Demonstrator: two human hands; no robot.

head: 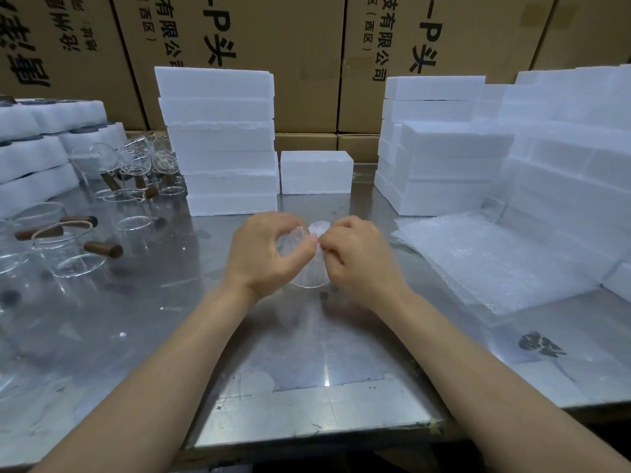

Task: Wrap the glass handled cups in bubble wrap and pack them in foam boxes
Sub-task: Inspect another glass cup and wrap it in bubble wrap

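Head view: both hands on a cup in bubble wrap

Head camera puts the cup [310, 273] at the middle of the steel surface [307, 370], swathed in a piece of bubble wrap [319, 230] that bunches up white above it. We can see only the lower glass rim between the wrists; its handle is hidden. Our left hand [264, 250] curls round the left side of the bundle, fingers [290, 221] arched over the top and gripping the wrap. Our right hand [358, 254] pinches the wrap from the other side, fingertips meeting the left hand's at the top of the bundle.

Just to the right lies a stack of flat bubble wrap sheets [495, 264]. Behind the hands stands a tall pile of foam boxes [222, 138], with a single foam box [316, 175] beside it. More foam boxes [478, 158] are banked up at the right.

To the left, unwrapped glass cups with wooden handles [68, 240] sit near the front, and further ones [136, 165] are crowded at the back. Foam trays [34, 155] are piled at the far left. Brown cartons [273, 46] printed in black fill the background.
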